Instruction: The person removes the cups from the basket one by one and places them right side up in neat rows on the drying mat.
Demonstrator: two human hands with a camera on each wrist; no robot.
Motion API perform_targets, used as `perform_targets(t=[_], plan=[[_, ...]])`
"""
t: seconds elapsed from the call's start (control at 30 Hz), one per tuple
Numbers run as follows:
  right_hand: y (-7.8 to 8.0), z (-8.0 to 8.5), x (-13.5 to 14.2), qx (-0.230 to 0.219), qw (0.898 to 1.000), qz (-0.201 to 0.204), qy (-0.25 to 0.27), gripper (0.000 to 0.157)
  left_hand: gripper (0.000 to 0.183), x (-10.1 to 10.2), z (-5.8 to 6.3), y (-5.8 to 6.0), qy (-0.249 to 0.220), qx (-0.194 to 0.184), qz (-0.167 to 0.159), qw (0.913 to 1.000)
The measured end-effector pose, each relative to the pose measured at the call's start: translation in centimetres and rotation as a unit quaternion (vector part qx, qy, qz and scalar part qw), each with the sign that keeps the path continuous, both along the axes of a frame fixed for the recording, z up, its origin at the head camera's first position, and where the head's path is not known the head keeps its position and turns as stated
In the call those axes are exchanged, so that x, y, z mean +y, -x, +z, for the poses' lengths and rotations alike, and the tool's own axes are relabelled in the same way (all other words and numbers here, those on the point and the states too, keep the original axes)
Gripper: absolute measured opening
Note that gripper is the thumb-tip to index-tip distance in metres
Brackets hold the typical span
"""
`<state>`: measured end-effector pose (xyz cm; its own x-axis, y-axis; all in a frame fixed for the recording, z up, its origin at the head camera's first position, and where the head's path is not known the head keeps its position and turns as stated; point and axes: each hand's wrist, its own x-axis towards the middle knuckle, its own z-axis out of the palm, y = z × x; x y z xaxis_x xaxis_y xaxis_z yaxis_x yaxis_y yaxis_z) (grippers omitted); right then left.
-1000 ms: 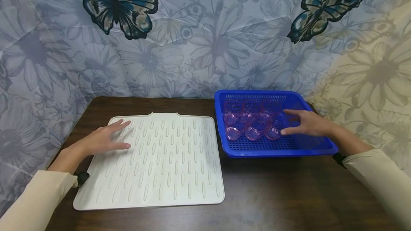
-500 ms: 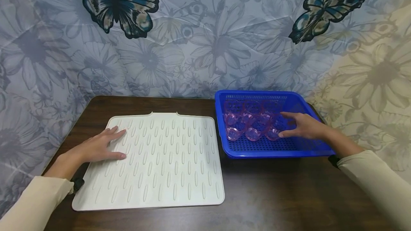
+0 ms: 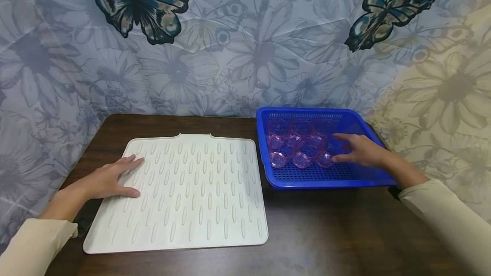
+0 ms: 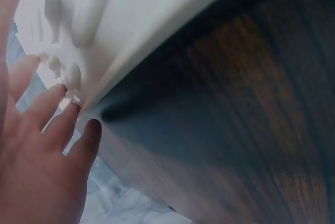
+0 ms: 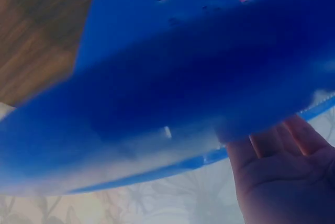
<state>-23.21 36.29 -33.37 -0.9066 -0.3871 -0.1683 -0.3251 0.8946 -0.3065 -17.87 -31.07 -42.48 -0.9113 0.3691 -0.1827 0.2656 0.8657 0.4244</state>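
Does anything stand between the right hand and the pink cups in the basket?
Nothing visible: the right hand reaches into the basket, thumb beside the nearest cup; whether they touch is unclear.

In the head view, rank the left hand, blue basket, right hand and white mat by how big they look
Largest to smallest:
1. White mat
2. Blue basket
3. Left hand and right hand: too alike to rank
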Motion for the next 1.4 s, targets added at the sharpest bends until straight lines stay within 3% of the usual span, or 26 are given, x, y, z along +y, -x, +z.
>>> perform_targets(t=[0.37,0.8,1.07,1.4], plan=[[-0.3,0.3,0.2,0.032,0.999,-0.021,0.012,0.079,0.111,-0.4,-0.3,-0.1,-0.023,0.000,-0.020,0.9995],[-0.9,2.8,0.3,0.082,0.995,-0.052,0.037,0.081,0.111,-0.2,-0.6,-0.1,-0.011,0.012,-0.020,0.9997],[-1.2,5.9,-1.6,0.126,0.990,-0.042,0.042,0.080,0.112,-0.1,-0.5,-0.2,-0.007,0.006,-0.016,0.9998],[-2.0,7.8,-5.4,0.157,0.987,-0.029,0.028,0.079,0.112,0.1,-0.4,-0.2,-0.001,0.005,-0.014,0.9999]])
